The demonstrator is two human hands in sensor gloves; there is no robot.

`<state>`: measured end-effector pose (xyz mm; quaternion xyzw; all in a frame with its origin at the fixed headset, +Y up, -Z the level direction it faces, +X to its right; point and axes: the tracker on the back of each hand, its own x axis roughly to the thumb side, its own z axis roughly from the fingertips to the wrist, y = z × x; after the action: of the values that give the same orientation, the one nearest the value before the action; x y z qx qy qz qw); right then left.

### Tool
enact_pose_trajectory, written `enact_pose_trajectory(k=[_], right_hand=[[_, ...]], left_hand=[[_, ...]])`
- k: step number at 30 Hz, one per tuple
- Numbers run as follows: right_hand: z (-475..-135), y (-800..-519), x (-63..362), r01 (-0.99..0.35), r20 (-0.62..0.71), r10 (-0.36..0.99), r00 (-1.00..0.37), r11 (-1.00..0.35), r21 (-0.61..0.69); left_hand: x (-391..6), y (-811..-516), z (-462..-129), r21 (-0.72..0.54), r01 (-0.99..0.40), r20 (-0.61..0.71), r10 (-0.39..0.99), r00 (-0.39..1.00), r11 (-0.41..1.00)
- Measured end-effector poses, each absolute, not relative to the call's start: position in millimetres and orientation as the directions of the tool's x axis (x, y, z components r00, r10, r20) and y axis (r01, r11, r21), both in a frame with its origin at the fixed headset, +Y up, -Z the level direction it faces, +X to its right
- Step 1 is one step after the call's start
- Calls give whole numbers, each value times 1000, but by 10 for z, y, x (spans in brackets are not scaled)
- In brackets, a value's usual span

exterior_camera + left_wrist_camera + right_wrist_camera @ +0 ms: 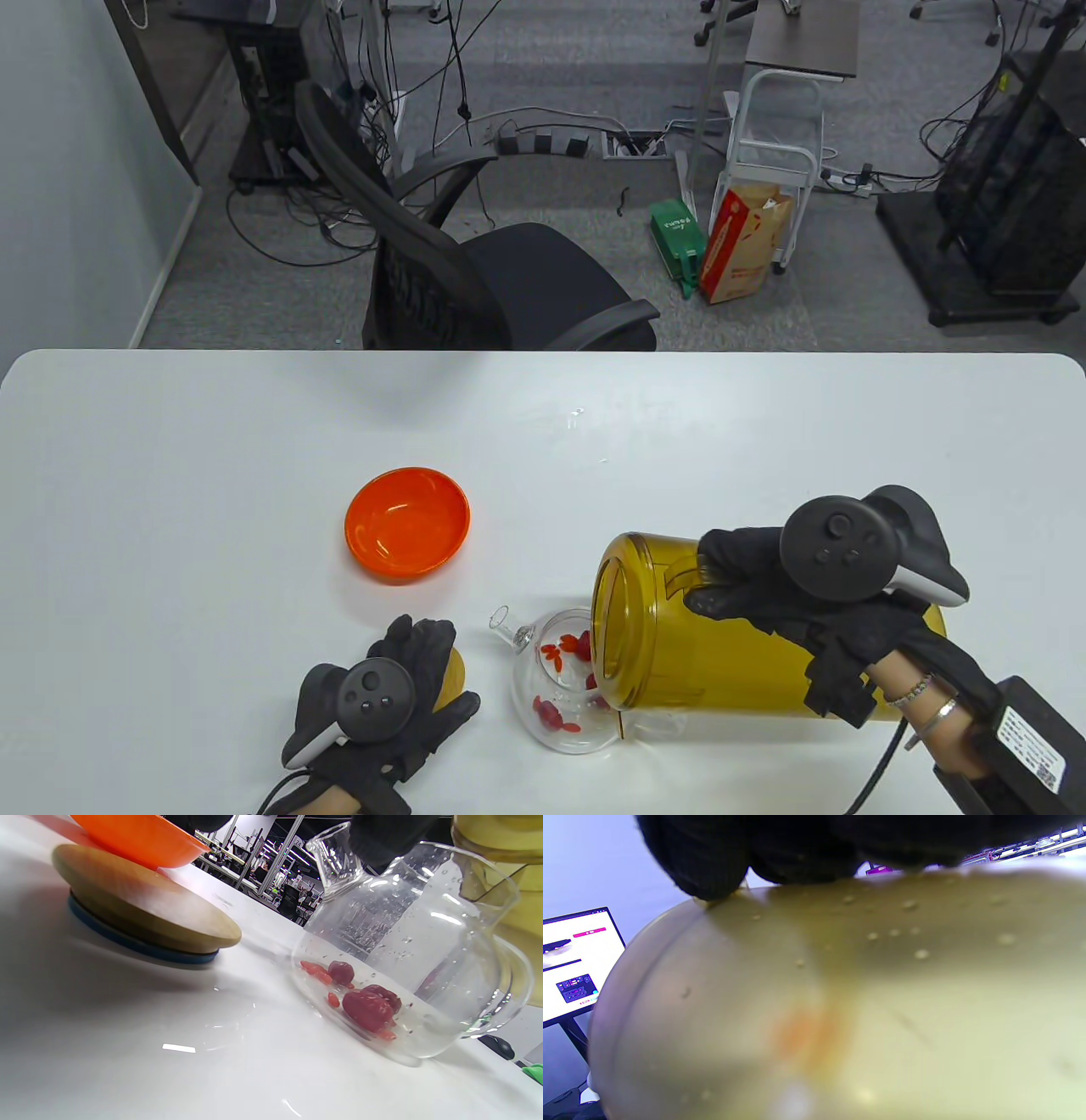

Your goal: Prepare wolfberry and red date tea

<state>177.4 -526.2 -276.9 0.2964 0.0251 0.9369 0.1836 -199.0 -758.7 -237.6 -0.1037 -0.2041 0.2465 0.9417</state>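
A clear glass teapot [570, 737] stands near the table's front edge, with red dates [551, 713] and wolfberries on its bottom. My right hand [747, 586] grips a yellow translucent pitcher [721, 645] by the handle. It holds the pitcher tipped on its side, with the mouth over the teapot's opening. My left hand [433, 671] lies with fingers spread left of the teapot, over a round wooden lid [454, 679]. In the left wrist view the lid [144, 916] lies flat on the table. Water drops cling to the teapot wall [407, 955] above the dates [369, 1010]. The pitcher [840, 1005] fills the right wrist view.
An empty orange bowl [407, 522] sits behind my left hand, and it shows in the left wrist view [135, 836]. A few water drops [577, 416] lie farther back on the white table [212, 475]. A black office chair [475, 280] stands beyond the far edge.
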Motion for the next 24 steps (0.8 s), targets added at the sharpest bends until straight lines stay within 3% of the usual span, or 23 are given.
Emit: enact_pose_trajectory(k=[24], right_hand=[[-2798,-5216,1644,-282,551,323,-769,-946,161]], left_hand=[[-1989,-7586,-2376,-294,-421,333,504,796,858]])
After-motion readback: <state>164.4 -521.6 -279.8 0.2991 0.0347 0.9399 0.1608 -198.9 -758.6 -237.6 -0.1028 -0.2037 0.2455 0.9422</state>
